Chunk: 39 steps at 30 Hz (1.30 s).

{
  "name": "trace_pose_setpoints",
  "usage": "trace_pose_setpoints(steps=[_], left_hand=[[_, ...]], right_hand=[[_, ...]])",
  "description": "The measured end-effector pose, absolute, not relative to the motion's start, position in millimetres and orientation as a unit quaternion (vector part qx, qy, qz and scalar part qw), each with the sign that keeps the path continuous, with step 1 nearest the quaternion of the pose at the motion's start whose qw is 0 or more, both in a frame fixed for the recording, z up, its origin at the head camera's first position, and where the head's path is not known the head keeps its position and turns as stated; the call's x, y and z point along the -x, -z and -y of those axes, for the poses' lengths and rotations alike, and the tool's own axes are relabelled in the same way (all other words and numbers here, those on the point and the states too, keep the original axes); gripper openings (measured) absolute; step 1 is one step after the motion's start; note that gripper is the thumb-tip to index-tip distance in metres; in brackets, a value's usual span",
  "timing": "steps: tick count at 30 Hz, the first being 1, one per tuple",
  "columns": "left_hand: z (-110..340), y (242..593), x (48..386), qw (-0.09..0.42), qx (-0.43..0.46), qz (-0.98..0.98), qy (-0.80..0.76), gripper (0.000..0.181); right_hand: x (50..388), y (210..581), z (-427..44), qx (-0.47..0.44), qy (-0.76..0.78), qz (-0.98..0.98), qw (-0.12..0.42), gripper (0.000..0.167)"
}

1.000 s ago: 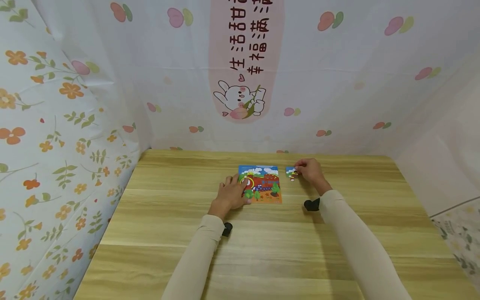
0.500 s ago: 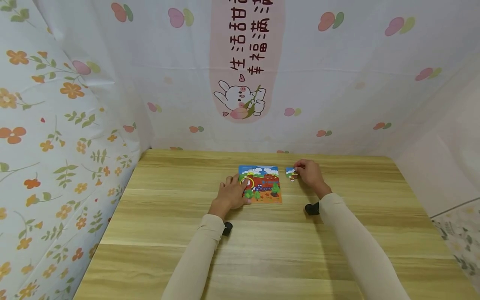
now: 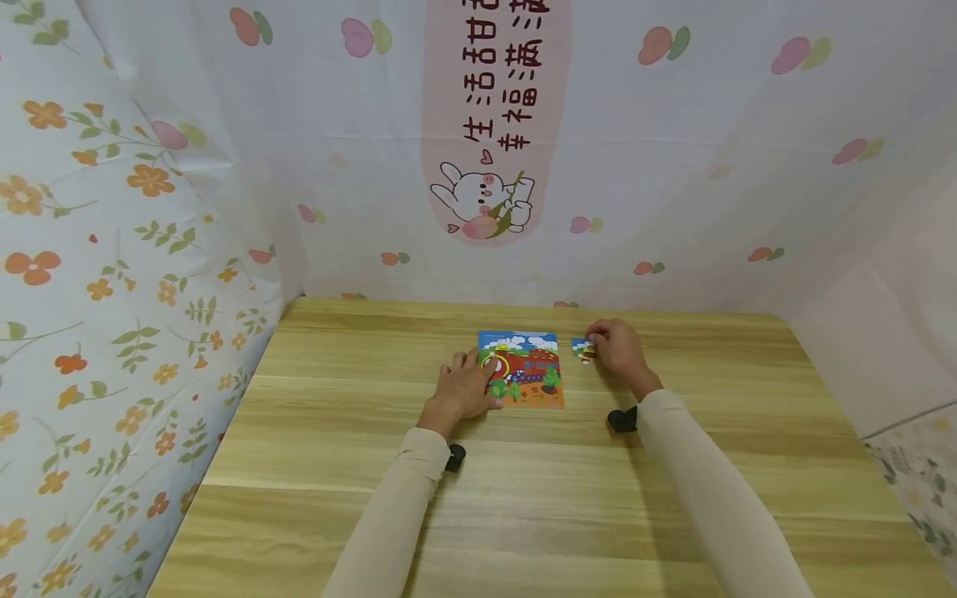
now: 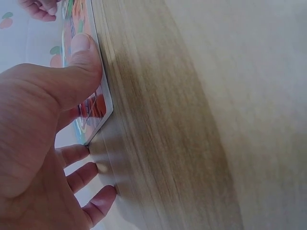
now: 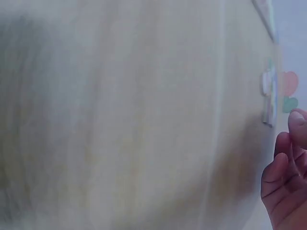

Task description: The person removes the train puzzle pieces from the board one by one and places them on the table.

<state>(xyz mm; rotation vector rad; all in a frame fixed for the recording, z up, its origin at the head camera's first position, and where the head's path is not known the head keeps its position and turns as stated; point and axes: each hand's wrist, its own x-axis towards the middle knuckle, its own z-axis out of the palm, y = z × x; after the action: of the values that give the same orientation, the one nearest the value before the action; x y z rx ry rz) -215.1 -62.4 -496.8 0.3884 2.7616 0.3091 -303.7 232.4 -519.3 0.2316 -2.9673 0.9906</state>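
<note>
Head view: the picture board [image 3: 534, 390] lies flat on the wooden tabletop [image 3: 531, 515], short of the printed backdrop [image 3: 359, 199]. My left hand [image 3: 461, 392] is spread over its left side. Just right of the board, apart from it, is a small printed piece [image 3: 580, 349] with an uneven lower edge. My right hand [image 3: 620, 350] is at the piece's right side, thumb and forefinger brought close together. Whether they pinch it, I cannot tell from here.

Left wrist view: thumb rests on the board's near edge, forefinger reaches across the printed face, the remaining fingers fan out past the corner towards the wood. Nothing is gripped; this hand steadies. The board shows a thin pale rim and some sheen. Judged light and fairly stiff, perhaps a bit slick; best lifted by opposite edges, and a bent corner would be the likely damage.

Right wrist view: fingers loosely bent, thumb tip near the piece's near end. Contact is not clear, and blur hides the piece's outline; a stepped rim shows. Estimate: very light, stiff, low, apt to skid if nudged. Preferred hold: thumb and forefinger on its outer right edge, fingertips low, no squeezing across any narrow projection.
</note>
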Motion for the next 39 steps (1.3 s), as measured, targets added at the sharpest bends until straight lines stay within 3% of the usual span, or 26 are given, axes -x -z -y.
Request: trace_pose_setpoints(steps=[9, 29, 39], left_hand=[[63, 499, 216, 0.164, -0.136, -0.971, -0.107, 0.080], [61, 502, 216, 0.161, -0.131, -0.970, -0.125, 0.079], [60, 504, 217, 0.163, -0.132, -0.971, -0.116, 0.079]], right_hand=[[305, 511, -223, -0.090, -0.344, 0.934, -0.004, 0.025], [302, 506, -183, -0.163, -0.360, 0.914, -0.097, 0.036], [300, 505, -168, -0.179, -0.316, 0.928, -0.080, 0.033]])
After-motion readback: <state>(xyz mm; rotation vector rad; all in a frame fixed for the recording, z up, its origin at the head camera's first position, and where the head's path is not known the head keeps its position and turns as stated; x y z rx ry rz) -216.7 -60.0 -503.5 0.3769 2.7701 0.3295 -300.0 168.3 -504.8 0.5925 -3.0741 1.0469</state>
